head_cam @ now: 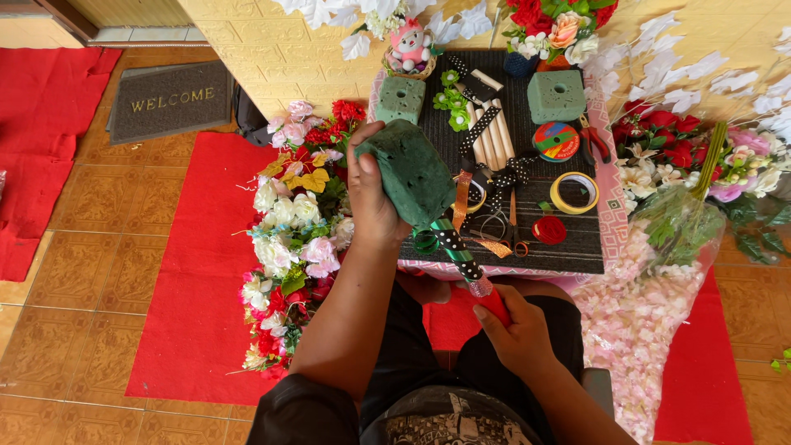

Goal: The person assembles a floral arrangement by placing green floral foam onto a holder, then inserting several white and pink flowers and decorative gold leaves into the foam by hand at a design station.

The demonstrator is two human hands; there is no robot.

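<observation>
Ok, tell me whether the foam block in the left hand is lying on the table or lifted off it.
Lifted. The left hand grips the green foam block above the table, tilted.

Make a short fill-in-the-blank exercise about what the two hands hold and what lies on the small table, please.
1. The left hand grips a dark ____ foam block.
2. The right hand holds the lower end of a stick wrapped in green and ____ ribbon.
3. On the black table mat, the yellow tape roll lies ____.

Missing words: green; polka-dot; flat
</observation>
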